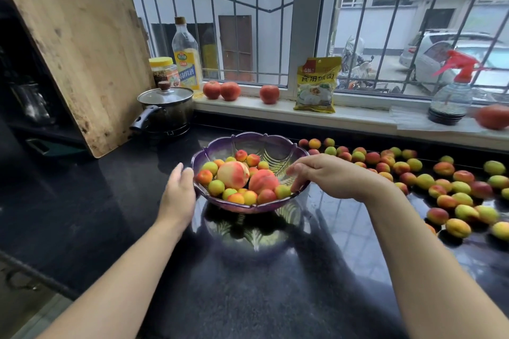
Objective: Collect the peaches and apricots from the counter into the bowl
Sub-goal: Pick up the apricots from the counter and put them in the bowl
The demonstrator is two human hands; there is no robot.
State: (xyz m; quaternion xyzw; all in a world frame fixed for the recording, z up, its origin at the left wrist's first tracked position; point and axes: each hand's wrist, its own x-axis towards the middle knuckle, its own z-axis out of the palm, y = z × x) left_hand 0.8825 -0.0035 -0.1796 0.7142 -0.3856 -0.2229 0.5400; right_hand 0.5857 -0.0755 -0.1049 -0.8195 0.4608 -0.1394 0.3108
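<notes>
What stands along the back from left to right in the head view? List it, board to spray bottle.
Leaning wooden cutting board → steel pot with glass lid → clear oil bottle with yellow label → pair of red tomatoes → single red tomato → yellow food packet → clear spray bottle with red trigger.

Soft daylight enters through the barred window (248, 22) and glares on the glossy black desk (248, 297), which mirrors the glass bowl (249, 209). Straight lines bow at wide-angle edges; the far-right tomato (493, 116) is blurred.
</notes>
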